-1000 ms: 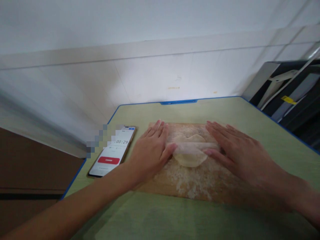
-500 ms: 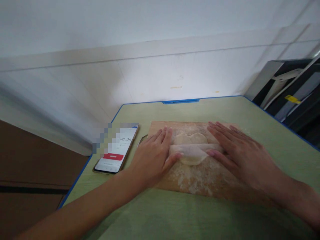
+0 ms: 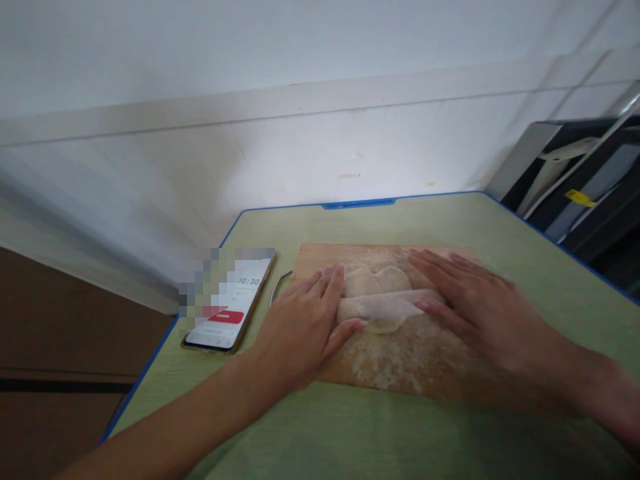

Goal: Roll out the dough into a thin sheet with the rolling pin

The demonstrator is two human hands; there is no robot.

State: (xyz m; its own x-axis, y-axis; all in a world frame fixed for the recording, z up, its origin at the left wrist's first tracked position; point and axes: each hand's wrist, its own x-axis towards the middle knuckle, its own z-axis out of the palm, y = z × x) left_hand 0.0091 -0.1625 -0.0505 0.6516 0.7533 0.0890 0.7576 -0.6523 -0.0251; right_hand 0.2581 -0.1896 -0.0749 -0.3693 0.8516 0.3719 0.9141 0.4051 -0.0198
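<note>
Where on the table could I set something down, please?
Free: between the wooden board and the far blue edge, and right of the right hand. Crowded: the board's middle, with rolling pin and dough, and the narrow gap between left hand and phone.

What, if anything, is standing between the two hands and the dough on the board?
Only the pale rolling pin: it lies across the dough on the floured board, with the left hand and right hand at its two ends. Nothing else visible is in between.
</note>
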